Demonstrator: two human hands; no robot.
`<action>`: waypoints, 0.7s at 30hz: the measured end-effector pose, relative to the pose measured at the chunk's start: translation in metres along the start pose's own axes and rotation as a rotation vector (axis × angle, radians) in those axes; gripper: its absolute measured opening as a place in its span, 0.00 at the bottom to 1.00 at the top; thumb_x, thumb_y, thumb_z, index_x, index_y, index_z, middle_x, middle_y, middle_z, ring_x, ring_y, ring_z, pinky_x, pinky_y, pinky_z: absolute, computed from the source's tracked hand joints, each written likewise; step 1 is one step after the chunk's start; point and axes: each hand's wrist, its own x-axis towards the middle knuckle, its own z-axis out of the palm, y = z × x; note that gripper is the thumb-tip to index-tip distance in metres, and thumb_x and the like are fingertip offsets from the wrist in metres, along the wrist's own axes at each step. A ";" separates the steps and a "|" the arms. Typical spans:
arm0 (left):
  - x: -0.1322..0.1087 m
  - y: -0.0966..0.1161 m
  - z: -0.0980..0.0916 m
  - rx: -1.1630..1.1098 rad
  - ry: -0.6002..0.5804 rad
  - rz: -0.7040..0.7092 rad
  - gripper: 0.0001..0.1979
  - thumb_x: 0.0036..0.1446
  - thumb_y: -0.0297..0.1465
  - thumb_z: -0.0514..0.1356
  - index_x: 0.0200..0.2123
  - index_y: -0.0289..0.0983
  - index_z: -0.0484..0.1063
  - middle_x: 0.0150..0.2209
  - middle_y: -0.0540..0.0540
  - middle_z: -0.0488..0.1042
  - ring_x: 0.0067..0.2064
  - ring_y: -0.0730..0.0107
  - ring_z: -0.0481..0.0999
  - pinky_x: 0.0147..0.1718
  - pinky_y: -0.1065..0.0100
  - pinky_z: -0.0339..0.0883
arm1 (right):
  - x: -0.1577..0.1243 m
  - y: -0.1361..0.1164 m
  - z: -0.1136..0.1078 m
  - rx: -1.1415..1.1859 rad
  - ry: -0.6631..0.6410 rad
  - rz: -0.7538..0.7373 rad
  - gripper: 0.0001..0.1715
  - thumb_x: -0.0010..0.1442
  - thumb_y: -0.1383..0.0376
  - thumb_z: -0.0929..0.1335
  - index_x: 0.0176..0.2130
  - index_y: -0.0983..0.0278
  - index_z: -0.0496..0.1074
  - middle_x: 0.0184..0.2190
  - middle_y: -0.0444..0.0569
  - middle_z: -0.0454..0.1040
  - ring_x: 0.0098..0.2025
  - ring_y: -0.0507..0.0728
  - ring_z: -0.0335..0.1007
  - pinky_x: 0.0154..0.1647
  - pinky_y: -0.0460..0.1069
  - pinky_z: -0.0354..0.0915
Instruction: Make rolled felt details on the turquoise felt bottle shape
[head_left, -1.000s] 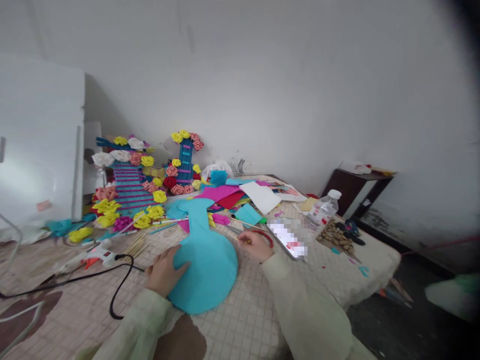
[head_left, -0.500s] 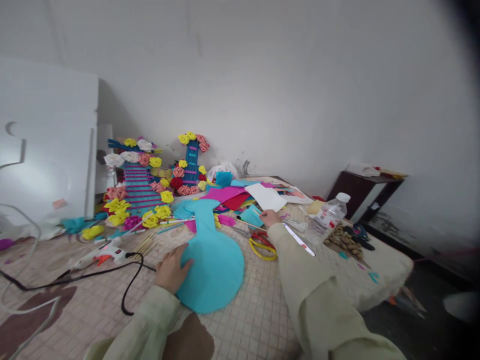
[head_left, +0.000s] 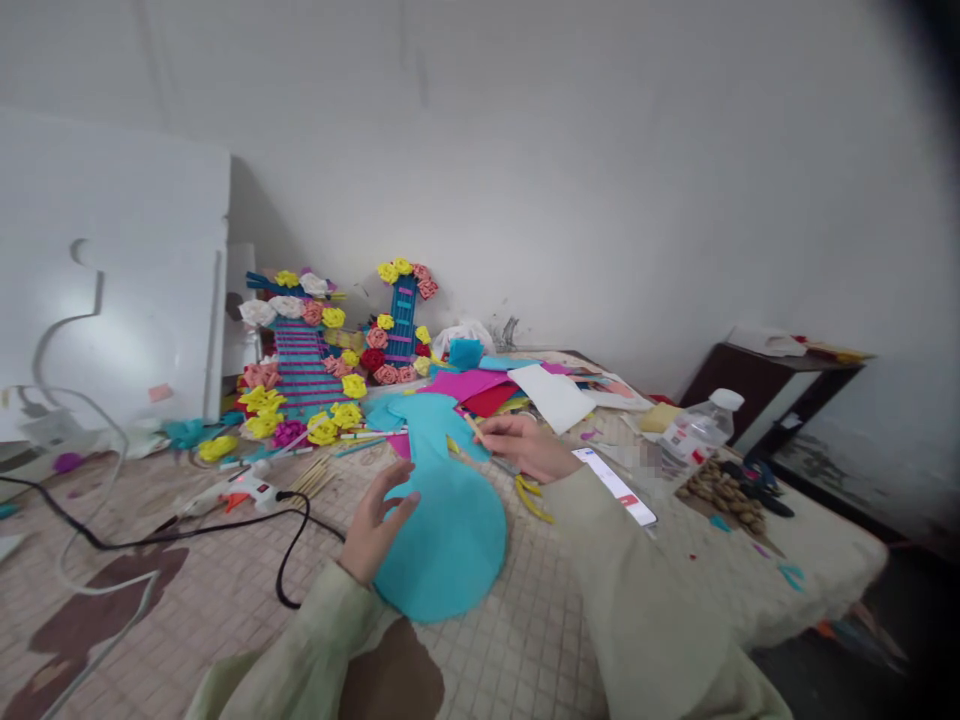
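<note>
A turquoise vase-shaped paper cutout (head_left: 442, 520) lies flat on the tiled cloth. My left hand (head_left: 375, 525) hovers at its left edge, fingers spread and slightly lifted. My right hand (head_left: 521, 445) is pinched on a thin wooden stick (head_left: 474, 427) that points toward the cutout's narrow neck. Red and yellow scissors (head_left: 531, 495) lie just under my right wrist. A phone (head_left: 616, 485) rests to the right of my forearm.
A glue gun (head_left: 236, 490) with black cord (head_left: 225, 535) lies at left. Stick towers with paper roses (head_left: 315, 350) stand at the back. Coloured paper sheets (head_left: 525, 390), a plastic bottle (head_left: 697, 430), nuts (head_left: 724, 490) and a dark side table (head_left: 765, 385) sit right.
My right hand left the scissors, reached to the paper pile, and came back toward the cutout's neck holding a stick. My left hand lifted off the cutout and opened its fingers.
</note>
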 end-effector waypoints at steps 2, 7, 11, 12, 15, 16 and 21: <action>0.000 0.000 -0.002 -0.144 0.010 -0.024 0.25 0.54 0.38 0.52 0.54 0.37 0.54 0.55 0.38 0.63 0.52 0.59 0.66 0.43 0.62 0.66 | -0.002 0.004 0.012 0.230 -0.147 0.076 0.15 0.43 0.59 0.72 0.30 0.66 0.73 0.30 0.47 0.74 0.28 0.49 0.66 0.28 0.44 0.61; -0.001 0.007 -0.005 -0.296 0.030 -0.079 0.31 0.47 0.36 0.60 0.55 0.41 0.55 0.58 0.42 0.58 0.57 0.59 0.59 0.48 0.63 0.61 | -0.001 0.028 0.023 0.416 -0.240 0.200 0.15 0.41 0.59 0.73 0.28 0.67 0.73 0.26 0.46 0.72 0.27 0.48 0.64 0.28 0.43 0.60; -0.003 0.013 -0.001 -0.301 -0.064 -0.193 0.17 0.44 0.41 0.60 0.35 0.35 0.70 0.36 0.42 0.76 0.41 0.59 0.73 0.38 0.63 0.67 | -0.003 0.045 0.024 0.375 -0.217 0.211 0.18 0.40 0.56 0.73 0.27 0.67 0.73 0.26 0.48 0.72 0.27 0.51 0.66 0.28 0.46 0.62; -0.004 0.013 0.001 -0.289 -0.063 -0.214 0.16 0.44 0.42 0.60 0.31 0.35 0.71 0.32 0.44 0.76 0.36 0.60 0.73 0.35 0.64 0.67 | -0.004 0.049 0.024 0.349 -0.186 0.198 0.18 0.40 0.56 0.73 0.28 0.67 0.73 0.28 0.49 0.73 0.28 0.52 0.67 0.28 0.46 0.62; -0.004 0.007 0.004 -0.233 -0.016 -0.246 0.16 0.43 0.43 0.60 0.25 0.36 0.70 0.24 0.48 0.73 0.29 0.67 0.71 0.28 0.68 0.65 | -0.005 0.059 0.024 0.239 -0.029 0.116 0.17 0.44 0.56 0.71 0.31 0.66 0.73 0.32 0.51 0.74 0.34 0.55 0.69 0.34 0.49 0.64; -0.004 0.005 0.004 -0.210 0.004 -0.258 0.16 0.43 0.44 0.60 0.24 0.36 0.70 0.22 0.50 0.71 0.27 0.69 0.69 0.26 0.70 0.64 | -0.005 0.062 0.025 0.198 0.030 0.079 0.17 0.45 0.56 0.70 0.32 0.66 0.72 0.33 0.51 0.74 0.36 0.56 0.69 0.36 0.51 0.64; -0.002 0.006 0.003 -0.081 0.116 -0.304 0.18 0.44 0.45 0.58 0.16 0.37 0.62 0.15 0.55 0.56 0.19 0.76 0.57 0.16 0.74 0.53 | -0.016 0.059 0.033 0.012 0.165 -0.183 0.09 0.50 0.61 0.68 0.31 0.64 0.71 0.35 0.50 0.72 0.41 0.57 0.66 0.48 0.54 0.59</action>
